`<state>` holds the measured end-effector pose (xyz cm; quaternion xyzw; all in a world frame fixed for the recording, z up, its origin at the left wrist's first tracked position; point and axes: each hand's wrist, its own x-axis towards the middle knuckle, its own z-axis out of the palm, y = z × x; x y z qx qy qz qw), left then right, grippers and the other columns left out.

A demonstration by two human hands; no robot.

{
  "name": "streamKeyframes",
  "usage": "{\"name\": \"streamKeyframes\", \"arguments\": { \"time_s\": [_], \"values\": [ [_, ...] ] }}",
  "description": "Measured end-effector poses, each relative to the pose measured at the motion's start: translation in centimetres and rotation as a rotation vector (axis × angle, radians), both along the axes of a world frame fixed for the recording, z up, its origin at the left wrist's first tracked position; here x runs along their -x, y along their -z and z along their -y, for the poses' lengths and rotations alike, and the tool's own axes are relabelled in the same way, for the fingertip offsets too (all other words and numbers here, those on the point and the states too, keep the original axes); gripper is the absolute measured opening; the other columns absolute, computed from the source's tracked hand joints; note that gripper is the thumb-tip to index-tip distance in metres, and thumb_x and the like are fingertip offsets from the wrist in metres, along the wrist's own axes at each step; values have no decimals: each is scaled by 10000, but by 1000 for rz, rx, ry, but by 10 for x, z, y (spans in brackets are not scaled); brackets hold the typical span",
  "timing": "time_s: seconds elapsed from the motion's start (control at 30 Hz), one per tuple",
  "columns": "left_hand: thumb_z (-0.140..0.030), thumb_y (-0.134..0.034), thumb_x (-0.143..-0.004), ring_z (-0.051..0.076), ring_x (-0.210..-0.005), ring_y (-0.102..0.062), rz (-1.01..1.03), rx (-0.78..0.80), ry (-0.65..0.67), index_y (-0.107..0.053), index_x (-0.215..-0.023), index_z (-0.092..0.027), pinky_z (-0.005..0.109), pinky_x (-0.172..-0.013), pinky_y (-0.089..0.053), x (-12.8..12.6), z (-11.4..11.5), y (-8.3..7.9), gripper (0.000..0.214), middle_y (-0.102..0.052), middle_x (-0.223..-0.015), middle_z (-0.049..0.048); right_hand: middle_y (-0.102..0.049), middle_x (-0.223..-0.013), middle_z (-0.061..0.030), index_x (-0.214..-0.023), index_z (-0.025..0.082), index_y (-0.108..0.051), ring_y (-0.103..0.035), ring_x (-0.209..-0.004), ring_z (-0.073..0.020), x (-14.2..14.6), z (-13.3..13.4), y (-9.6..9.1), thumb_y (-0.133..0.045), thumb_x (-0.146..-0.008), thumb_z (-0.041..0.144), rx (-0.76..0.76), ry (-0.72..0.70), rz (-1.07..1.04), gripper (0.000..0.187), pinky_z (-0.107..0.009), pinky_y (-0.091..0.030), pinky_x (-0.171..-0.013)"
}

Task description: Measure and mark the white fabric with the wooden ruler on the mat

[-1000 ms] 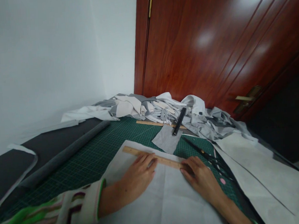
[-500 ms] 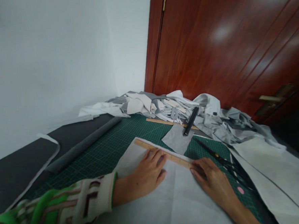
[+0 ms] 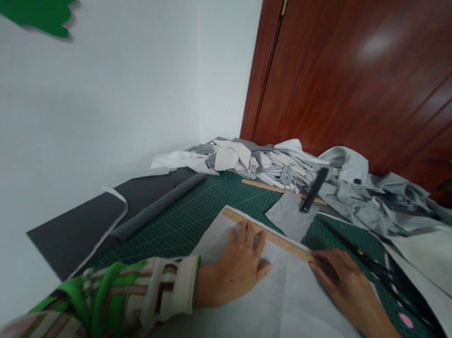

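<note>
My left hand (image 3: 241, 262) lies flat with fingers spread on a pale grey fabric sheet (image 3: 284, 308), its fingertips pressing a wooden ruler (image 3: 270, 235) that runs along the sheet's far edge. My right hand (image 3: 342, 284) rests at the ruler's right end, fingers curled against it; I cannot make out anything held in them. The sheet lies on a green cutting mat (image 3: 190, 217).
Black scissors (image 3: 369, 262) lie on the mat right of my right hand. A small grey fabric square (image 3: 290, 216), a black cylinder (image 3: 313, 189), a second wooden ruler (image 3: 263, 185) and a heap of fabric scraps (image 3: 271, 161) sit behind. A dark fabric roll (image 3: 159, 206) lies left.
The view has swung left and both hands sit further right in it. My left hand has slid a little along the ruler; the right stays at its end.
</note>
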<state>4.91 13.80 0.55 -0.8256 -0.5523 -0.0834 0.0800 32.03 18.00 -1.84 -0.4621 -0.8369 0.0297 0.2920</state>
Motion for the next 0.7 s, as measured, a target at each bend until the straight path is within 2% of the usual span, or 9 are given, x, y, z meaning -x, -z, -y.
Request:
{"name": "streamKeyframes", "arguments": {
  "time_s": [0.27, 0.53, 0.7],
  "values": [
    [-533, -504, -944, 439, -1331, -419, -13, -13, -2, -434, -1431, -90, 591, -979, -419, 1, 0, -1, 663, -492, -1398, 291, -643, -947, -78, -1006, 233, -609, -616, -909, -264, 2, 1, -1, -491, -955, 442, -17, -4, -3, 245, -426, -515, -831],
    [-521, -510, -943, 468, -1337, -398, -28, 15, -14, -438, -1419, -77, 599, -953, -430, 0, -1, -2, 654, -442, -1420, 328, -639, -950, -76, -1020, 221, -604, -606, -914, -260, 5, 2, -2, -501, -956, 385, -17, 1, -12, 204, -419, -516, -827],
    [-436, -516, -958, 397, -1358, -383, 6, -21, 62, -450, -1402, -57, 557, -1011, -406, 4, -3, -2, 588, -456, -1452, 245, -637, -947, -72, -1007, 222, -603, -601, -920, -257, 8, 4, -6, -502, -956, 339, 4, -5, -9, 163, -412, -512, -829]
  ]
}}
